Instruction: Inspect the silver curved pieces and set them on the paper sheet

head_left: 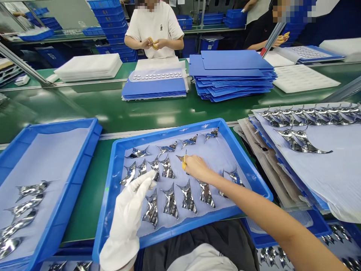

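Observation:
A blue tray (118, 177) in front of me holds several shiny chrome wing-shaped parts (169, 199) on a pale liner. My right hand (196, 167), bare with yellow finger cots, pinches one chrome part (180, 157) near the tray's middle. My left hand (129, 203), in a white glove, hovers over the tray's left side with its fingers curled together beside a chrome part (131, 174); I cannot make out anything inside them.
A second blue tray (70, 188) at the left holds a few chrome parts. Stacked liners with more parts (310, 114) lie at the right. Across the green conveyor (158, 109) are blue sheet stacks (234, 75), white foam (88, 66) and two other people.

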`<state>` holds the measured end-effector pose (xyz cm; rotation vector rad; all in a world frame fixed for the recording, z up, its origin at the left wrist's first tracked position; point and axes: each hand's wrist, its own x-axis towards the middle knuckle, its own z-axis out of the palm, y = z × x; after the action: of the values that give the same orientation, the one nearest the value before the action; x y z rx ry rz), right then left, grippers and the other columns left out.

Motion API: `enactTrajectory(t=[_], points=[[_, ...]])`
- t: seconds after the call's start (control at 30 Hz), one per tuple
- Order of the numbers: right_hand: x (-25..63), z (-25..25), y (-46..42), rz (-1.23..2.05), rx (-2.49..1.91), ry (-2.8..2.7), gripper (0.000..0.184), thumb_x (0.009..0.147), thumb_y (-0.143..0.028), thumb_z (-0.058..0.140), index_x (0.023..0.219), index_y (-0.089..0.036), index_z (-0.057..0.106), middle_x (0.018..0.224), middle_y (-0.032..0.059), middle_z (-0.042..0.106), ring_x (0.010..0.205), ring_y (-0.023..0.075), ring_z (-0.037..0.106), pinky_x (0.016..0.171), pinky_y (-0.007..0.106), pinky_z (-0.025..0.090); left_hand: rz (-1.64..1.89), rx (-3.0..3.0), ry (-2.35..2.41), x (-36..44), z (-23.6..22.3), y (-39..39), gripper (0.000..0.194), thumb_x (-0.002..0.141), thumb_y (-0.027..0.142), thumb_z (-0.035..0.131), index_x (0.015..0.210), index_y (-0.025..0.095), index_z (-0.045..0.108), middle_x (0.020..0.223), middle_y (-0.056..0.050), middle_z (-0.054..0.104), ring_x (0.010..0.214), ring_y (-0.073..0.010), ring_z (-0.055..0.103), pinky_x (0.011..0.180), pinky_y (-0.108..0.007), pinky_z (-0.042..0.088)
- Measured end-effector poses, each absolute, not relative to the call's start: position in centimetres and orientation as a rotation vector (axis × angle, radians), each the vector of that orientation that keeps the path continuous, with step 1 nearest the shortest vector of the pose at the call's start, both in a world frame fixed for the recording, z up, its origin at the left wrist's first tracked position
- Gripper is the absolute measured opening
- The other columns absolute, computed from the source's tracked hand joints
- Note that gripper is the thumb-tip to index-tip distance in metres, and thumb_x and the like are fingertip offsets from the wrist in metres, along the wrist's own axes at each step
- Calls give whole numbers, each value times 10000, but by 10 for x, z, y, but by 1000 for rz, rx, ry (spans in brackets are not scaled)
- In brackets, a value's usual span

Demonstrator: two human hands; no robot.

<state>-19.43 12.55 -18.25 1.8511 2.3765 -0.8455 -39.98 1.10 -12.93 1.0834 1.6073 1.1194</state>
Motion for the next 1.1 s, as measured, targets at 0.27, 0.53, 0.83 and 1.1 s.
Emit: enactTrajectory(t=[0.27,0.53,0.83,1.1], points=[[-232,-205,142,-673,1862,2305,285,981,-380,536,1016,-143,691,984,125,717,940,235,676,823,367,539,1035,987,1623,-400,-136,13,485,811,538,682,1156,198,704,1156,-69,719,963,-218,651,944,-325,478],[-219,-204,194,-387,2086,2357,320,968,-366,567,1193,-143,603,1209,95,627,1104,236,610,959,471,490,1009,1041,1589,-407,-145,13,478,834,529,661,1180,201,693,1202,-79,709,1017,-237,669,957,-344,501],[-199,-159,178,-582,2092,2586,258,968,-132,392,944,-80,643,1075,197,632,1047,267,553,925,397,407,1028,1076,1552,-399,-155,13,406,890,462,623,1213,219,662,1275,-76,669,1167,-250,609,1077,-413,424],[-187,-122,87,-2365,1404,2265,182,862,-242,559,702,-172,510,670,-35,475,618,99,431,593,224,362,1051,1267,1413,-373,-137,12,438,868,372,679,1298,311,625,1386,-36,596,1280,-257,539,1094,-382,423]])
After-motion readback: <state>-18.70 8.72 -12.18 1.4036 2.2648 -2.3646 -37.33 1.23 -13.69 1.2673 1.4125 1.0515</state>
